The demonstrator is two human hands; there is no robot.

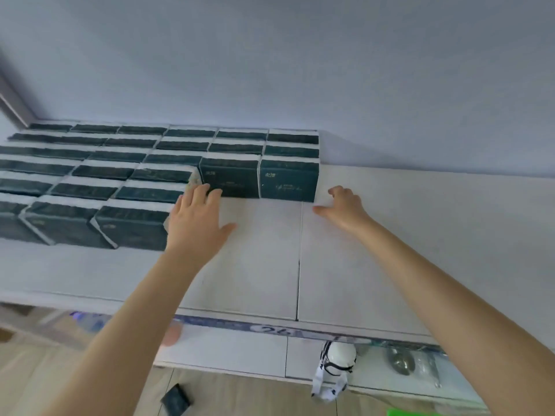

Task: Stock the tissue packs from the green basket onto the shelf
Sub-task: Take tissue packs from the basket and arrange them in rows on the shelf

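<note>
In the head view, the left hand point(195, 217) is reaching over the white flat shelf board point(390, 250) with its fingers straight and a little spread, holding nothing. Its fingertips point(207, 192) are touching the dark green rectangular tissue packs with white edges point(135, 172), which are standing in close rows beyond this hand and to its left. The right hand point(342, 205) is hovering just beside the lower corner of the last pack point(288, 181) of the row. Its fingers are loosely curled and empty, and I cannot tell if they are touching the pack. I am judging that the person is pushing the placed packs straight. The next move is calling for both hands to go back and down to the basket, of which only a bright green edge point(402, 412) is showing far below the right hand, to take a new pack and set it tight against the row between the hands
</note>
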